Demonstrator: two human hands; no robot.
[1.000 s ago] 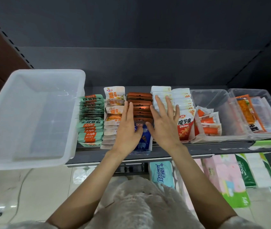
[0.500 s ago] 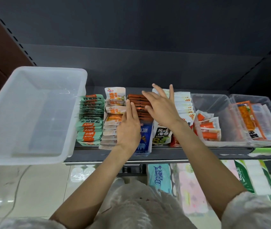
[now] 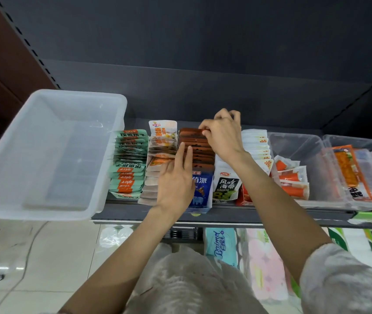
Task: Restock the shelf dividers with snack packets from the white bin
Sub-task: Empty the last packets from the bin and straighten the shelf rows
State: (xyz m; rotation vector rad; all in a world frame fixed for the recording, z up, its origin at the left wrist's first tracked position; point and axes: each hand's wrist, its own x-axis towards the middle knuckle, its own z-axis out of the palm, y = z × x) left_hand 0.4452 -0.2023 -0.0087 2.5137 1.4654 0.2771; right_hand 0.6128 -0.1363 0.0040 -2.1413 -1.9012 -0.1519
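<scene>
The white bin (image 3: 51, 123) sits on the shelf's left end and looks empty. Rows of snack packets fill the dividers: green-and-orange packets (image 3: 129, 162), pale orange-printed packets (image 3: 161, 141), brown packets (image 3: 195, 141), a blue packet (image 3: 201, 189) at the front, a white-and-green seaweed packet (image 3: 227, 184), and white packets (image 3: 256, 142). My left hand (image 3: 176, 177) lies flat with straight fingers on the front of the brown row. My right hand (image 3: 222, 134) reaches to the back of the shelf, fingers curled, pinching the rearmost packets between the brown and white rows.
Two clear tubs stand to the right: one (image 3: 312, 155) with orange-striped sticks, one (image 3: 362, 173) with long orange packets. The dark shelf edge (image 3: 226, 215) runs across the front. Tissue packs (image 3: 221, 245) sit on the lower level. Tiled floor lies at left.
My right hand has moved from the front of the rows to the back and curled its fingers onto packets there. My left hand slid slightly forward, staying flat.
</scene>
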